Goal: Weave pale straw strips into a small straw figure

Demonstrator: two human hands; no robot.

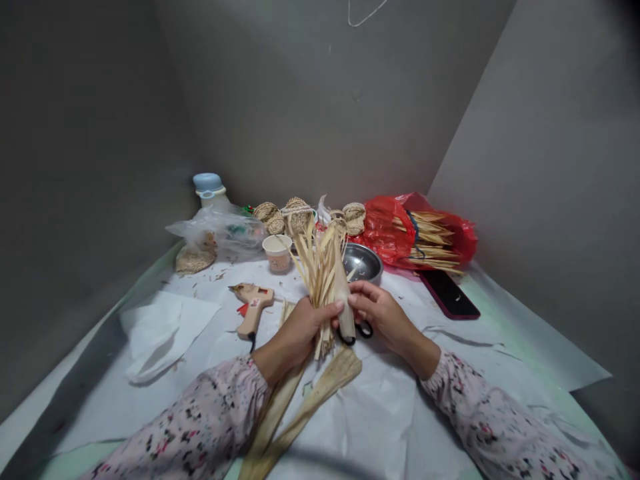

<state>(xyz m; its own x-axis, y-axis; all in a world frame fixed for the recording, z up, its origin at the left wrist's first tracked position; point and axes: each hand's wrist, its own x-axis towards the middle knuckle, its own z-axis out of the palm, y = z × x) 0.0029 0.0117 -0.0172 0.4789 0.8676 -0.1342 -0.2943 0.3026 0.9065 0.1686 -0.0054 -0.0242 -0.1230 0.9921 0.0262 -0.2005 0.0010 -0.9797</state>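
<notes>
A bundle of thin dried straw-like strips fans out upward from my left hand, whose fingers are wrapped round its lower part. Against the bundle's right side stands a pale dried husk leaf. The thumb and fingers of my right hand pinch that leaf at its edge, and my left thumb presses on it too. Behind the hands, black scissor handles show in part; the blades are hidden. Below lie long dried husk leaves, partly under my left forearm.
A hot glue gun, paper cup and crumpled white paper lie left. Behind are a metal bowl, woven pieces, plastic bag and blue-lidded bottle. Right are a red bag of strips and phone.
</notes>
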